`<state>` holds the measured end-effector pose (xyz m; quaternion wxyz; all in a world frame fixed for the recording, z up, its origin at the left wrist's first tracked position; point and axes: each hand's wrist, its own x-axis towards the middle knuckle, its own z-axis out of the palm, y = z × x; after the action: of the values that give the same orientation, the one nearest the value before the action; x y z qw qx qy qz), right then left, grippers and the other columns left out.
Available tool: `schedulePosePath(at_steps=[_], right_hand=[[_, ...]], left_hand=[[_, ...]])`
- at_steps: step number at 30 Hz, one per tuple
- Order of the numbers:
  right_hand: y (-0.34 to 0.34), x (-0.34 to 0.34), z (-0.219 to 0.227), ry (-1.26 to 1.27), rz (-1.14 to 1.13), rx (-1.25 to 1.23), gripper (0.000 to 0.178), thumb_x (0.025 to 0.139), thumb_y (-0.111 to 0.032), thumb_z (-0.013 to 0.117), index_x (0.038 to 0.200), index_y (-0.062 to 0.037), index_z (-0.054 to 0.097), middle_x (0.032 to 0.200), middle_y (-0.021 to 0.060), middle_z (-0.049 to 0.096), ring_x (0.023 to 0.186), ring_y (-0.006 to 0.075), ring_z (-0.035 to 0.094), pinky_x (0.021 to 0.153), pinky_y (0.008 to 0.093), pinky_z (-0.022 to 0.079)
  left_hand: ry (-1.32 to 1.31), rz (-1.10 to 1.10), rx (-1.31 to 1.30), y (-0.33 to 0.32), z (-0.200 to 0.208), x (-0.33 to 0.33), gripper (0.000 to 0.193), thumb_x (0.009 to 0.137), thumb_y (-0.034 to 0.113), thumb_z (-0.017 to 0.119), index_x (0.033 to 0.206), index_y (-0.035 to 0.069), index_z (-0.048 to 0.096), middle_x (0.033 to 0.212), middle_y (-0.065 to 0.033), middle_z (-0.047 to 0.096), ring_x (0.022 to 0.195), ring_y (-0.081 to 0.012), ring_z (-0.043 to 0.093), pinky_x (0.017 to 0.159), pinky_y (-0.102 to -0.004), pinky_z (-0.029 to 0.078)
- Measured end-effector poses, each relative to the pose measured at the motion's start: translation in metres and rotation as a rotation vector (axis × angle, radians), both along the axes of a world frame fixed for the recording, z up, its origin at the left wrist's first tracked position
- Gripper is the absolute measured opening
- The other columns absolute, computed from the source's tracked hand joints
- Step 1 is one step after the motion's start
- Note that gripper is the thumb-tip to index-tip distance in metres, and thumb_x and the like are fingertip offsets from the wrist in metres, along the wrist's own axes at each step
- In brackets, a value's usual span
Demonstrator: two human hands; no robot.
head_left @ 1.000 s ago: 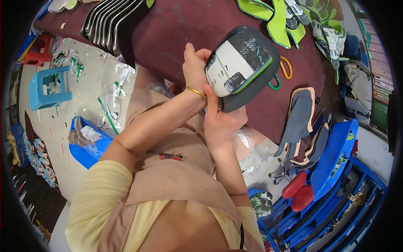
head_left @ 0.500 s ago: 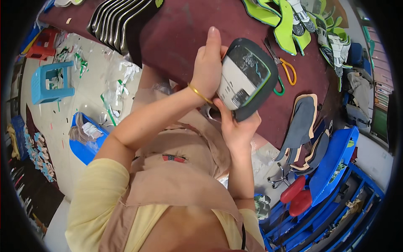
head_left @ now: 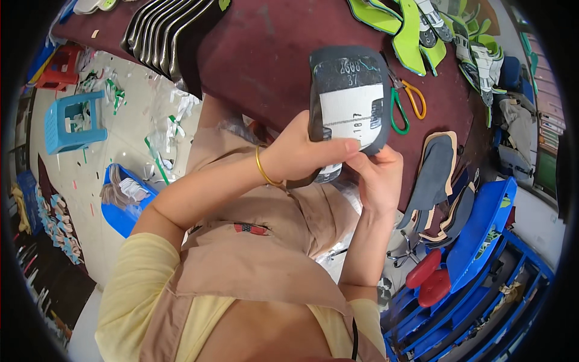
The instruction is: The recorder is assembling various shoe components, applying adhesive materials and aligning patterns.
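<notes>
Over the near edge of the maroon table (head_left: 265,66), both hands hold a dark grey shoe piece (head_left: 353,75), its underside facing up with a white middle and a black printed end. My left hand (head_left: 298,148) is closed on its near left side, thumb laid across the white part. At the near right edge, my right hand (head_left: 379,175) pinches the piece between thumb and fingers; some fingertips are hidden behind it. Just beyond, scissors (head_left: 414,99) with one orange and one green handle lie on the table.
A row of dark curved pieces (head_left: 172,36) stands at the far left. Lime-green shoe parts (head_left: 416,42) pile up at far right, with grey sole-shaped pieces (head_left: 433,172) nearer. A blue bin (head_left: 117,211), a blue stool (head_left: 72,120) and scraps occupy the floor; a blue rack (head_left: 482,301) stands right.
The shoe piece has turned more upright. My left hand has slid down to its near end, thumb now across the white part; my right hand has shifted right.
</notes>
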<state>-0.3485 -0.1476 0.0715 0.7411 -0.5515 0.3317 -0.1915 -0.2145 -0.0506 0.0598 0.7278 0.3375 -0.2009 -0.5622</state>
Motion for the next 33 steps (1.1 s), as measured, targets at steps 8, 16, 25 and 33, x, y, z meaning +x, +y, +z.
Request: schedulePosePath(at_steps=[8, 16, 25, 33], right_hand=[[0.029, 0.017, 0.005, -0.053, -0.162, -0.127, 0.032, 0.088, -0.013, 0.063, 0.113, 0.0075, 0.059, 0.100, 0.0086, 0.065, 0.087, 0.0122, 0.060, 0.082, 0.0254, 0.047], [0.016, 0.022, -0.015, -0.037, -0.208, -0.060, 0.024, 0.090, -0.013, 0.062, 0.102, 0.0078, 0.062, 0.087, 0.0041, 0.064, 0.079, 0.0090, 0.057, 0.075, 0.0226, 0.046], [0.028, 0.039, 0.012, 0.009, -0.242, -0.337, 0.033, 0.095, -0.024, 0.054, 0.111, 0.0041, 0.061, 0.080, 0.0017, 0.063, 0.072, 0.0048, 0.051, 0.065, 0.0183, 0.042], [0.034, 0.015, 0.000, 0.067, 0.020, -0.501, 0.048, 0.098, -0.032, 0.044, 0.128, 0.0039, 0.049, 0.079, 0.0063, 0.064, 0.072, 0.0078, 0.055, 0.067, 0.0216, 0.045]], left_hand=[[-0.251, 0.296, -0.157, -0.009, -0.022, -0.014, 0.052, 0.083, 0.012, 0.056, 0.130, -0.003, 0.039, 0.125, -0.0200, 0.053, 0.116, -0.0250, 0.053, 0.095, -0.0346, 0.044], [-0.331, 0.142, -0.167, -0.012, -0.027, -0.008, 0.053, 0.085, 0.019, 0.059, 0.132, 0.002, 0.042, 0.133, -0.0126, 0.049, 0.113, -0.0173, 0.052, 0.095, -0.0330, 0.043], [-0.389, 0.289, -0.155, -0.019, -0.028, -0.004, 0.039, 0.091, 0.018, 0.054, 0.124, 0.000, 0.046, 0.121, -0.0117, 0.052, 0.106, -0.0153, 0.053, 0.090, -0.0320, 0.043], [-0.280, 0.305, -0.068, -0.015, -0.031, -0.014, 0.025, 0.092, 0.024, 0.059, 0.105, 0.004, 0.054, 0.094, -0.0020, 0.057, 0.085, -0.0091, 0.053, 0.075, -0.0252, 0.045]])
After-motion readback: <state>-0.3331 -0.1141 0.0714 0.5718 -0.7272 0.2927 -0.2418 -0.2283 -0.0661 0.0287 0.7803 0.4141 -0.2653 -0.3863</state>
